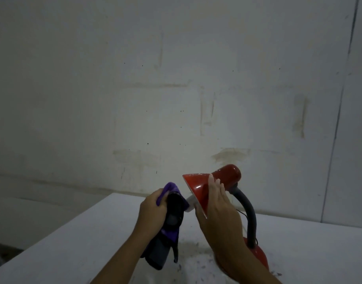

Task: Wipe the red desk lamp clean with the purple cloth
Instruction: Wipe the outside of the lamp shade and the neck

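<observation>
The red desk lamp [223, 177] stands on the white table [94, 232], its round base at the right and its dark bent neck rising to a cone shade that opens toward the left. My right hand [217, 210] grips the near rim of the shade. A white bulb pokes out of the shade's mouth. My left hand [152, 214] holds the purple cloth [172, 220], which is bunched at the top and hangs down dark below the hand. The cloth sits just left of the shade's mouth, touching or almost touching the bulb.
A pale, stained wall [176, 89] rises right behind the table. The table's far edge runs just beyond the lamp, and its left edge drops off diagonally toward the lower left. Dust and small dark scraps lie on the tabletop near the lamp's base.
</observation>
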